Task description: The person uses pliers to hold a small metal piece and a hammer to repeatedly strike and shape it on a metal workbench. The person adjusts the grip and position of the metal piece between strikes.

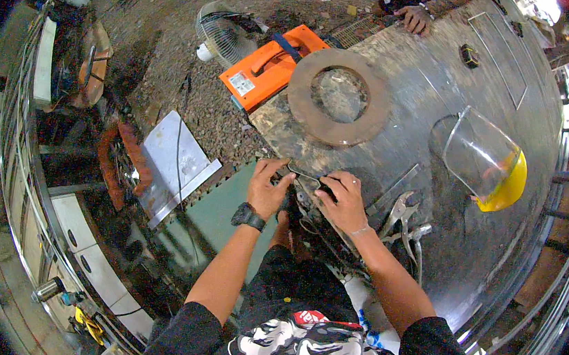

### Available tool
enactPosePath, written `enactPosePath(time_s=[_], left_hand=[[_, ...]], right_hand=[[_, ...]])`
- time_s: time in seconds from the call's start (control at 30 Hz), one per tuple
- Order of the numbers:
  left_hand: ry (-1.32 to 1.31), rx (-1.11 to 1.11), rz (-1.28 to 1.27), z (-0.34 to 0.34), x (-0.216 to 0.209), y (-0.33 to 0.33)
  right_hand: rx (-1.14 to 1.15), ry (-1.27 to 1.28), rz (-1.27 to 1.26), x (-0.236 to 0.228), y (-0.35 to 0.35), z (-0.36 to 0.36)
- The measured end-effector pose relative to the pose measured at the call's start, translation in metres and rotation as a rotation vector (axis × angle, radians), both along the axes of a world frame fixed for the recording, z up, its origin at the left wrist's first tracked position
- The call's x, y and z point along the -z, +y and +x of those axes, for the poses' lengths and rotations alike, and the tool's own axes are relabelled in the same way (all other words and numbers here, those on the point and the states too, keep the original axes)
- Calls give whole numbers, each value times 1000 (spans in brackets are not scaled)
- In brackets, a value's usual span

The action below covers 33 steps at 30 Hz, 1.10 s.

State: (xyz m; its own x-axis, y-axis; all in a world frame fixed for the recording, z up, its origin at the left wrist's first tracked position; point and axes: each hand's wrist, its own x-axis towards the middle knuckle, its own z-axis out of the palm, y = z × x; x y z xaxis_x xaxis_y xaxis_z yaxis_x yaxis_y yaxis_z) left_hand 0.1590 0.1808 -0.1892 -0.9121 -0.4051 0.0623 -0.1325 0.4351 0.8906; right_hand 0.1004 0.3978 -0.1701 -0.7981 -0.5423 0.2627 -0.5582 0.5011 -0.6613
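left grip [271, 188] and right grip [341, 201] pinch opposite ends of a slim metal strip [304, 174] near the worktop [414, 97] edge; apparently picked up, not yet set down.

The brightest light I get comes from far right of the right hand [343, 203], where the view blows out to white. Pale sheen streaks the worktable [407, 131] beyond that hand. Left of the left hand [267, 191] I see dim shadow. Fisheye distortion bends straight edges near the black, noise-speckled corners.
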Motion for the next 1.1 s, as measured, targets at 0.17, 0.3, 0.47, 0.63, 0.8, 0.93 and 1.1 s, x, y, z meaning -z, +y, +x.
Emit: enactPosePath(time_s=[0.17,0.3,0.47,0.63,0.8,0.93,1.1], left_hand=[[47,25,-45,0,2,-1],[14,19,-26,1,1,-1],[34,-1,-60,2,3,1],[29,-41,-56,3,7,3],[49,-45,1,4,4,5],[-3,-61,-9,5,1,5],[24,-71,-41,5,3,6]], right_hand=[[9,-1,14,0,0,-1],[5,2,3,-2,-1,-1],[12,20,5,0,-2,-1],[21,31,13,2,-2,0],[23,19,7,1,-2,0],[52,53,26,1,-4,1],[41,13,18,1,-4,0]])
